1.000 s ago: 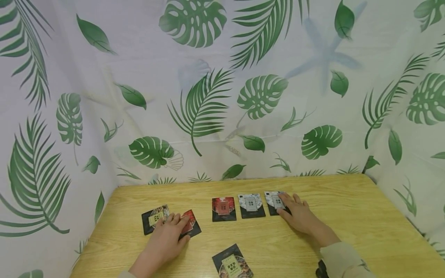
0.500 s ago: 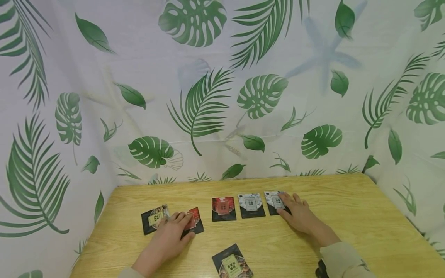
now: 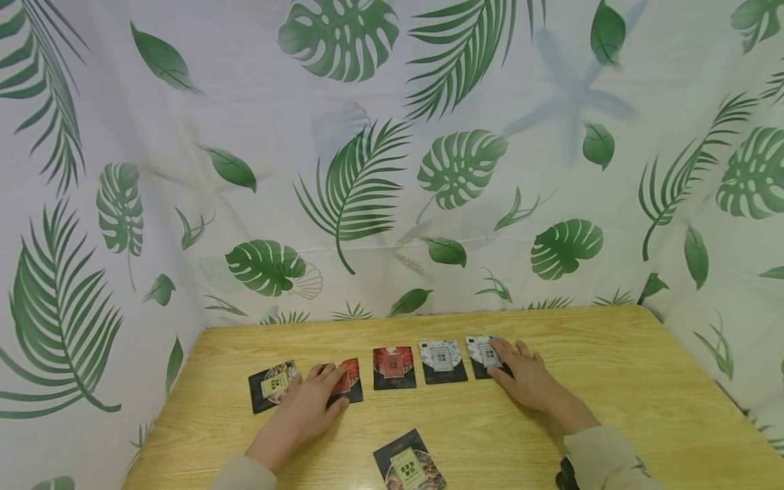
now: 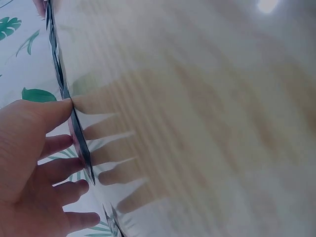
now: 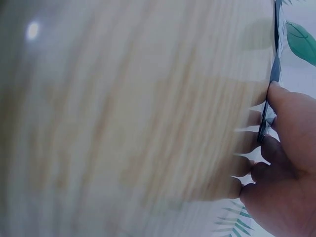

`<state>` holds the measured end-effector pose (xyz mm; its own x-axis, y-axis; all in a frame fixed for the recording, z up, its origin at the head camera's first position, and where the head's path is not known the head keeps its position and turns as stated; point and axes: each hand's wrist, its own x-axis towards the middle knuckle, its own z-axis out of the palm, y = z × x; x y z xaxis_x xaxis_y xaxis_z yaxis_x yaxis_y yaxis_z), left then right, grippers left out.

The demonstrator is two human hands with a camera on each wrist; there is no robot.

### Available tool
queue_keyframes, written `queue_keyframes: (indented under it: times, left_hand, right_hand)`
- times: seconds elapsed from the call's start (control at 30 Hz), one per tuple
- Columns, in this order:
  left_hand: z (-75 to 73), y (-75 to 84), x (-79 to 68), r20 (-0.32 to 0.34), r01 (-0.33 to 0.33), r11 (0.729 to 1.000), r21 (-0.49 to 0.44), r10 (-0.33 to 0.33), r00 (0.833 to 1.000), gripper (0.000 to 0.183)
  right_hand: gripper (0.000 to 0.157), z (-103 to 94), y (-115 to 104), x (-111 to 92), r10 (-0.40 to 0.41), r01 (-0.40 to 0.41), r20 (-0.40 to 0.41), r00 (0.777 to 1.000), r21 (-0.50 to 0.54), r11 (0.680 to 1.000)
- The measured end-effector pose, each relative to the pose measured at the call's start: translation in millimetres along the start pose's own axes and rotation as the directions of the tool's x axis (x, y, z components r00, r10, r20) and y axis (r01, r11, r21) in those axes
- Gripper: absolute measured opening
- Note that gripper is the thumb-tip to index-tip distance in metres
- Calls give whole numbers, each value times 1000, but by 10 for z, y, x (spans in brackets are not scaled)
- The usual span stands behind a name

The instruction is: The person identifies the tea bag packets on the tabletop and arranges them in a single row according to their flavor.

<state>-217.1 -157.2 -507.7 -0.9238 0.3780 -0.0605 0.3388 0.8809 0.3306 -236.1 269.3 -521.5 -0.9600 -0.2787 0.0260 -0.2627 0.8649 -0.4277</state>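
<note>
The yellow wood-grain table (image 3: 478,435) stretches out in front of me. On it, the left hand (image 3: 309,408), fingers loosely extended, presses the flat red-and-black packet (image 3: 353,388), just left of a second flat red-and-black packet (image 3: 395,380). The right hand (image 3: 531,381) rests, fingers spread, on the flat white-and-black packet (image 3: 480,356), farthest right. Neither hand grips. Both touched packets look light, thin, fairly pliable, perhaps slippery; I'd pinch opposite edges. Each shows a pictured top, dark base and central printed label.
</note>
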Motion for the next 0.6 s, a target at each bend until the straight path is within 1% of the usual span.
queue_keyframes:
  times: [0.13, 0.43, 0.6]
  left_hand:
    - [-6, 8, 37, -2, -3, 1000, 5, 3, 1000, 62]
    - [-21, 15, 111, 31, 9, 1000, -1, -9, 999, 63]
    - [-13, 22, 129, 42, 18, 1000, -6, -18, 999, 64]
  right_hand:
    - [65, -2, 5, 5, 0, 0, 0, 1000, -1, 1000]
    - [63, 19, 37, 4, -31, 32, -21, 999, 7, 999]
    - [64, 4, 6, -9, -15, 15, -2, 1000, 3, 1000]
